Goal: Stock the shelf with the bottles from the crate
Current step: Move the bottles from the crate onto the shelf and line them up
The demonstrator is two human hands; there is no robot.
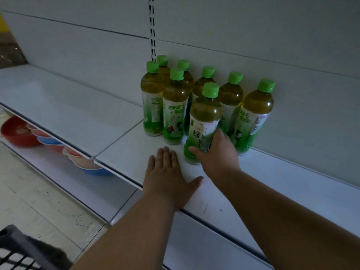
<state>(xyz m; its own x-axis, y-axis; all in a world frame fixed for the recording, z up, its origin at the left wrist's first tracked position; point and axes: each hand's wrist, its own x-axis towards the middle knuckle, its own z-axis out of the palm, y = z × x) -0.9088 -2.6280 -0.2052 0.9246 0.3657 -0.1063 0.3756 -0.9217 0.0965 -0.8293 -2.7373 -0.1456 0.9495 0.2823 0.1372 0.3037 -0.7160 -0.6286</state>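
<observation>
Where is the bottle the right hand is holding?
In the head view, the bottle stands right of centre on the shelf, in front of the other bottles, gripped by the right hand.

We are laying our left hand (167,178) flat, fingers straight, while our right hand (216,152) is curling, gripping.

Eight green-capped tea bottles (196,102) upright, clustered on white shelf (124,151); front bottle (203,121) tilted. Crate (17,250) bottom-left.
</observation>
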